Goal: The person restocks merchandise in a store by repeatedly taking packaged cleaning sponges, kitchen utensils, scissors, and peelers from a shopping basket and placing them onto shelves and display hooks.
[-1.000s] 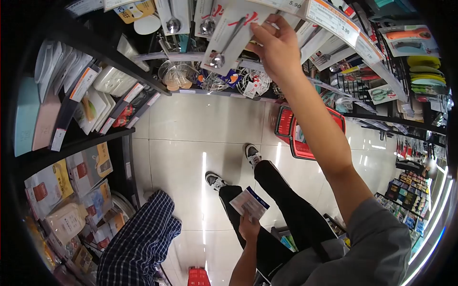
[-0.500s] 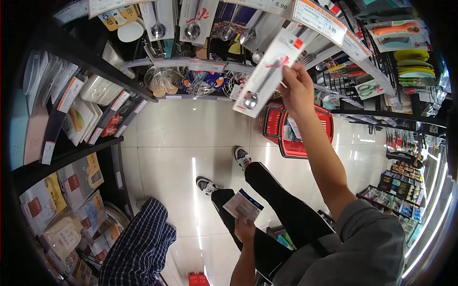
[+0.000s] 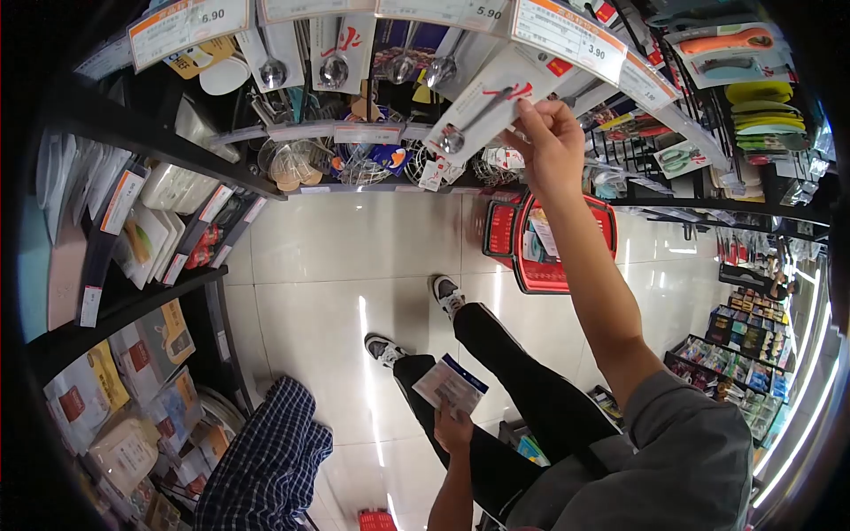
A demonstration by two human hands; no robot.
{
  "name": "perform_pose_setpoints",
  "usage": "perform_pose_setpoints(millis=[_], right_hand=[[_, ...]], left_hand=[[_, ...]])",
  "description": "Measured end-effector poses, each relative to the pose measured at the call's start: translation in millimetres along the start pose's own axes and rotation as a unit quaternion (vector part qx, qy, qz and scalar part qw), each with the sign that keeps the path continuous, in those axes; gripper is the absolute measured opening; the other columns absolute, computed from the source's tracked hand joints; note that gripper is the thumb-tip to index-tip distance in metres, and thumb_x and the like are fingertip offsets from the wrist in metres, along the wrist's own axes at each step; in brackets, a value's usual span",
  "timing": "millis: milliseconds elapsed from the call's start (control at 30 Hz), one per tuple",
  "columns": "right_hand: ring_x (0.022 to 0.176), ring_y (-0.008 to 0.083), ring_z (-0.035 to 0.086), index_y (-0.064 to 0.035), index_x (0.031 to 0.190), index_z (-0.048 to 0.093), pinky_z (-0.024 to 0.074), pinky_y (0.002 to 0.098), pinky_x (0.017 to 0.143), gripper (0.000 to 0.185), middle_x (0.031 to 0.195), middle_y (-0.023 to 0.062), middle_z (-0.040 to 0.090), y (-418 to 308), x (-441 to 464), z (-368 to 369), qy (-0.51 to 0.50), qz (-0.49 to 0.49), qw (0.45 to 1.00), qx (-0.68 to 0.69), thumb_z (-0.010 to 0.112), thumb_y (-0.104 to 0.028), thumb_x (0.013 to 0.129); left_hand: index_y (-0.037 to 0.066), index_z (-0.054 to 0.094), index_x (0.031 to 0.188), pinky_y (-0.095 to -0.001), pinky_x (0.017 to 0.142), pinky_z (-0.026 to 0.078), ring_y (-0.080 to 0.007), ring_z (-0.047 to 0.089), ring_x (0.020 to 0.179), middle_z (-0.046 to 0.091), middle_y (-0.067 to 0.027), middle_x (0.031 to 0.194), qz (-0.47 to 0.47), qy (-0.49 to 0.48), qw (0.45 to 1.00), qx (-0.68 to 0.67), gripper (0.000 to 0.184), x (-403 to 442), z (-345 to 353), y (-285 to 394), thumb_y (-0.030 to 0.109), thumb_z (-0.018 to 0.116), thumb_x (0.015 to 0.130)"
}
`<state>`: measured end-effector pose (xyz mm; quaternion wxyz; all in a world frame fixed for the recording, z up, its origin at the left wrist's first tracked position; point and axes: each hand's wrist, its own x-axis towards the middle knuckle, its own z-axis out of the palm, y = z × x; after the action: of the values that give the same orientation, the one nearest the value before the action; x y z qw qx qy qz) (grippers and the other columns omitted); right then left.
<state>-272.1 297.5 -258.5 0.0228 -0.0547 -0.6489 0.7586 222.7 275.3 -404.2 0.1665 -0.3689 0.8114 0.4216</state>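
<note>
My right hand (image 3: 555,146) is raised to the shelf front and pinches a packaged spoon (image 3: 482,111) by the edge of its card. The card is white with red print, and the metal bowl of the spoon points down and left. Its upper end is partly behind a price label (image 3: 575,40). Low in front of my legs, my left hand (image 3: 453,427) holds a flat clear packet (image 3: 450,388) with a dark blue top strip; its contents are too small to make out.
More carded spoons (image 3: 334,71) hang left of my right hand, with wire whisks (image 3: 297,164) below. A red shopping basket (image 3: 543,279) stands on the floor under my right forearm. Shelves of packaged goods (image 3: 146,239) line the left. Checked cloth of another person (image 3: 266,460) shows at lower left.
My right hand has moved the packaged spoon up toward the shelf, so its top now goes behind the price label. My left hand still holds the packet in nearly the same place.
</note>
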Motion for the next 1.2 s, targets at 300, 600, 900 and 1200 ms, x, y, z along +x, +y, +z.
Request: perform_pose_setpoints(millis=[300, 600, 900, 1200], right_hand=[[0.063, 0.0045, 0.052, -0.0070, 0.087, 0.049, 0.0545, 0.0230, 0.055, 0.013, 0.074, -0.0029, 0.051, -4.0, -16.7, 6.5, -0.038, 0.081, 0.996, -0.014, 0.061, -0.011, 0.088], [0.070, 0.0049, 0.058, -0.0078, 0.098, 0.048, 0.0510, 0.0217, 0.056, 0.013, 0.081, -0.0020, 0.060, -23.4, -88.4, -12.1, -0.097, 0.207, 0.973, -0.009, 0.057, -0.009, 0.090], [0.075, 0.0083, 0.061, -0.0083, 0.096, 0.043, 0.0549, 0.0230, 0.059, 0.015, 0.085, -0.0006, 0.059, -57.0, -125.2, -18.2, -0.145, 0.225, 0.962, -0.057, 0.054, -0.002, 0.089], [0.064, 0.0048, 0.054, -0.0038, 0.101, 0.049, 0.0459, 0.0213, 0.056, 0.018, 0.079, 0.0006, 0.059, -171.8, -44.5, 114.6, -0.267, -0.046, 0.957, -0.108, 0.061, -0.009, 0.088]], left_hand=[[0.008, 0.059, 0.119, -0.0454, 0.070, 0.050, -0.0379, 0.060, 0.084, 0.060, -0.0182, 0.096, -0.021, -0.009, 1.000, -0.002, 0.051, -4.5, 0.4, -3.2, 0.017, 0.062, 0.069], [0.002, 0.058, 0.116, -0.0461, 0.078, 0.049, -0.0409, 0.059, 0.090, 0.060, -0.0229, 0.101, -0.024, 0.012, 0.999, -0.032, 0.048, -12.9, -11.2, -10.1, 0.016, 0.061, 0.070], [-0.002, 0.053, 0.122, -0.0445, 0.084, 0.047, -0.0403, 0.058, 0.095, 0.061, -0.0234, 0.103, 0.014, 0.014, 0.996, -0.088, 0.055, -26.8, 1.0, -41.9, 0.016, 0.062, 0.071], [-0.002, 0.051, 0.125, -0.0452, 0.081, 0.047, -0.0412, 0.058, 0.094, 0.060, -0.0252, 0.100, -0.031, -0.002, 0.996, -0.087, 0.058, -43.1, 3.8, -40.1, 0.013, 0.063, 0.070]])
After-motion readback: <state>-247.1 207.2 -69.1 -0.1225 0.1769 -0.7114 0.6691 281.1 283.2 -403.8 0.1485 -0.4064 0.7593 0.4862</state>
